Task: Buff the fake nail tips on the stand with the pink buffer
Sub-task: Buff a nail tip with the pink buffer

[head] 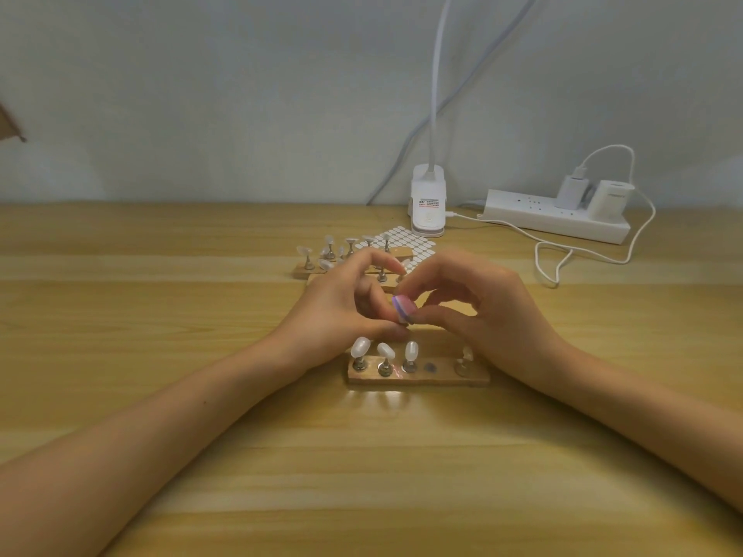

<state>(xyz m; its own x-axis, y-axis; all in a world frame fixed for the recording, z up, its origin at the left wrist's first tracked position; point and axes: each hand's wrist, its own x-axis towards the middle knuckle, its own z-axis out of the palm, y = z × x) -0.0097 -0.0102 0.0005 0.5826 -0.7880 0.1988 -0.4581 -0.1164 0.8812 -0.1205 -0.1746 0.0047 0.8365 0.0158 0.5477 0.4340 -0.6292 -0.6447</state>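
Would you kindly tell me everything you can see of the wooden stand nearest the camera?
The nearest stand is a low, light wooden strip lying flat on the table, long side toward the camera. Of five spots on top, the three left metal holders each carry a milky nail tip, the fourth is a bare dark disc, and the rightmost holder bears a blurred tip. The left hand and the right hand, pinching the pink buffer, hover just behind; contact is unclear.

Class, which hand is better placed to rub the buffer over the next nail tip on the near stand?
Right, probably. The right hand pinches the pink buffer close to the near stand; what the left hand holds beside it is unclear.
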